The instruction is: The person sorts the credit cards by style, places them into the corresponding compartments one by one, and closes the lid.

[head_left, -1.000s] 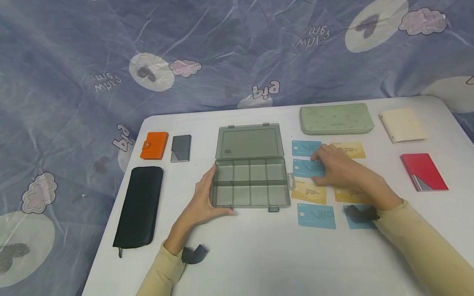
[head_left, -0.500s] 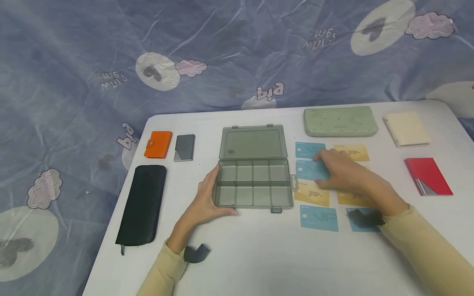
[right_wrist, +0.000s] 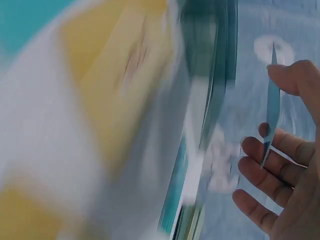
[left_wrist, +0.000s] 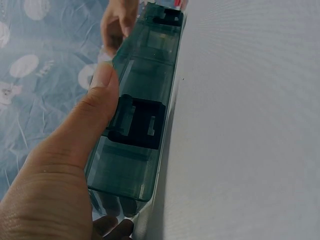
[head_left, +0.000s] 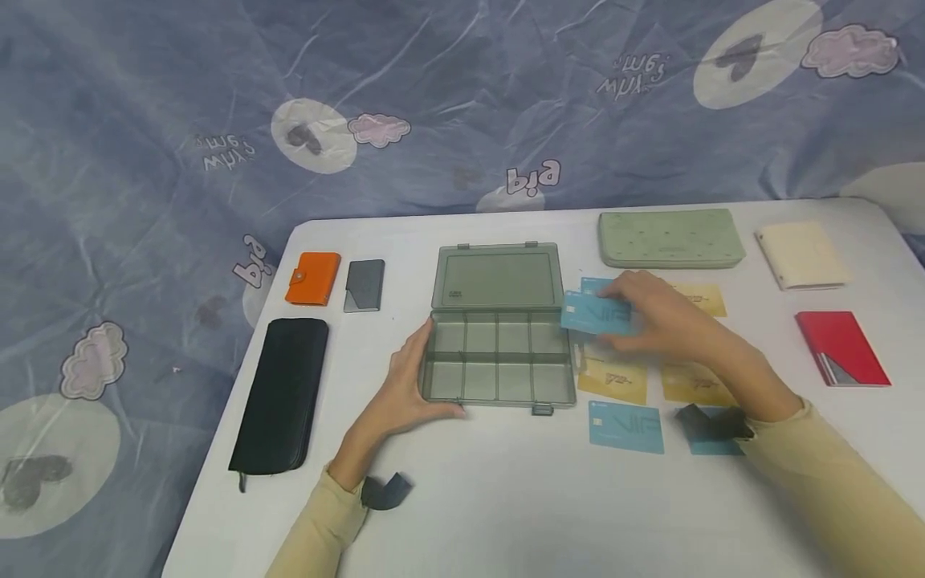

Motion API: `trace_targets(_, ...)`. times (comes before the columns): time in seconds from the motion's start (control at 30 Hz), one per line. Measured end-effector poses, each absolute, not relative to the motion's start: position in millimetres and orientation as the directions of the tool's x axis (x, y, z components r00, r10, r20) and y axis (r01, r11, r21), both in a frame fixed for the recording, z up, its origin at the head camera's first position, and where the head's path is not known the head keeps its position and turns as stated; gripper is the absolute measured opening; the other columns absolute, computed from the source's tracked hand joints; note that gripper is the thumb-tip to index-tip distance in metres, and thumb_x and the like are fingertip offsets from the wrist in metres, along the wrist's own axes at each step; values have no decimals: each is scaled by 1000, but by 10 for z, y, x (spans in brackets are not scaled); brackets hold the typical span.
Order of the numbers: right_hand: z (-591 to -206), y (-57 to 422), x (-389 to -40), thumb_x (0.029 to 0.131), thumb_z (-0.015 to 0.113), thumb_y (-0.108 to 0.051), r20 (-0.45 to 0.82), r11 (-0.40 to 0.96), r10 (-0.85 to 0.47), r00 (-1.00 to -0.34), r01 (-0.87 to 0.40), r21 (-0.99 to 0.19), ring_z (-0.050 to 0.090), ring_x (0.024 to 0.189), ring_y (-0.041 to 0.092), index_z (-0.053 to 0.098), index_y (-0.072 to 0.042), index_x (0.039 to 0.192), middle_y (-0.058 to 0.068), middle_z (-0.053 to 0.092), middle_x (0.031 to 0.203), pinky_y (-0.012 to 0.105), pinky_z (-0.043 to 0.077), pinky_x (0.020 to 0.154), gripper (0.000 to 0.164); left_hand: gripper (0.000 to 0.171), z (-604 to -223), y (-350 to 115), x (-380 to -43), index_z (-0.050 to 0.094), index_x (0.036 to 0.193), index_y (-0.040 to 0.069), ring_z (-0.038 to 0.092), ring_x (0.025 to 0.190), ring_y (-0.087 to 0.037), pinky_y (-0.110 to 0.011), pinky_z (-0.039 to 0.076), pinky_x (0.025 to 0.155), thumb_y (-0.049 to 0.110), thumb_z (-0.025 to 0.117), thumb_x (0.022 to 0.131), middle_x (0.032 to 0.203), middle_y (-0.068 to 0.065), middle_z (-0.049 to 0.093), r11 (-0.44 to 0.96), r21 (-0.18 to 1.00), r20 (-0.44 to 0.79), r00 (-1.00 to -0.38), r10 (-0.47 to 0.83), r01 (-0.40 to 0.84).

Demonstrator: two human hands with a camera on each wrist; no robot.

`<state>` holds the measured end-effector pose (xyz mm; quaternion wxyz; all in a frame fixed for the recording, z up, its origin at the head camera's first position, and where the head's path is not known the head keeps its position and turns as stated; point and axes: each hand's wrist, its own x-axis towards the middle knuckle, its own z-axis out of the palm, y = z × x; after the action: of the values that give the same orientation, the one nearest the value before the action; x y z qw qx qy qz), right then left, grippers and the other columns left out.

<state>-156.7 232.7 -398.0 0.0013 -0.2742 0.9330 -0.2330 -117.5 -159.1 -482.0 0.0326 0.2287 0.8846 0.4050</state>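
A blue VIP card [head_left: 587, 313] is pinched between thumb and fingers of my right hand [head_left: 665, 321], raised off the table near the box's right side. In the right wrist view the held card [right_wrist: 272, 110] shows edge-on. My left hand [head_left: 397, 393] holds the left front corner of a translucent green compartment box [head_left: 480, 381], thumb along the front wall, fingers along the left side. The box's lid [head_left: 499, 277] lies folded back, and the compartments hold nothing. In the left wrist view the thumb presses beside a dark latch [left_wrist: 137, 122].
Blue and yellow cards lie in two columns, including a yellow card [head_left: 614, 379] and a blue card [head_left: 625, 427]. Behind stands a green case [head_left: 670, 238]. Cream [head_left: 804, 255] and red [head_left: 844, 348] holders lie right; an orange holder [head_left: 314, 278], grey holder [head_left: 364, 286] and black wallet [head_left: 280, 397] lie left.
My right hand has lifted a blue card from the second row and moved it leftward toward the box. The left hand stays at the box corner. The head view has shifted slightly.
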Motion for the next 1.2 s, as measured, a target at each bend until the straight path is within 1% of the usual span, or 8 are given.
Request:
trace_targets(0.13,-4021,1999,-1620,73,77,-32,167,636,-620,-766,-616,-464,48,104,20,59,-8,115,2,58,110,43,36,92,52,134,-4821,-1598,-1175,2,151,18,19,138,-19,-52,18,104,54,86,52,156,-2,12,567,737,117,-897,427,367)
trace_targets(0.3,-4139,1757,-1679,77,74,-38,171,599,-667,-725,-658,-457,46,111,22,58,-7,117,4,54,118,47,34,99,54,133,-4833,-1577,-1178,2,151,20,19,138,-20,-53,19,105,56,85,53,156,-1,11,577,734,100,-898,429,358)
trace_targets(0.63,-4219,1761,-1648,80,69,-46,158,629,-662,-733,-658,-414,44,116,21,55,-12,125,1,50,124,42,37,97,58,132,-4804,-1592,-1180,3,151,18,18,140,-19,-51,19,106,63,80,54,156,-1,10,587,714,120,-892,435,382)
trace_targets(0.73,-4224,1857,-1633,80,71,-43,179,634,-646,-742,-652,-416,45,116,20,57,-12,124,2,51,124,41,38,96,56,132,-4807,-1602,-1176,2,151,17,19,139,-19,-50,20,105,64,79,54,156,-1,10,593,710,117,-893,434,381)
trace_targets(0.83,-4237,2045,-1626,81,72,-37,183,668,-599,-779,-613,-421,46,118,21,58,-12,122,1,53,124,42,36,98,50,132,-4805,-1602,-1175,2,151,18,19,139,-19,-49,20,105,65,79,54,156,-1,11,594,710,116,-895,431,378)
trace_targets(1.0,-4284,2390,-1634,85,67,-32,66,744,-541,-839,-513,-427,37,129,28,53,-7,129,7,47,137,48,27,105,53,131,-4795,-1606,-1172,2,151,18,18,139,-18,-50,18,107,65,78,55,156,1,10,596,711,113,-897,428,374)
trace_targets(1.1,-4315,2505,-1604,86,66,-34,-34,783,-520,-854,-460,-418,30,135,31,48,-8,134,7,39,145,51,22,108,58,131,-4798,-1607,-1170,2,151,18,17,140,-18,-50,17,107,62,80,56,156,0,10,596,710,112,-896,430,375)
trace_targets(1.2,-4324,2563,-1541,86,66,-33,-73,789,-514,-855,-438,-432,31,134,31,52,-11,132,5,39,146,52,19,109,53,131,-4808,-1600,-1174,2,151,17,18,140,-19,-51,18,106,59,81,56,156,-3,11,594,707,119,-892,437,385)
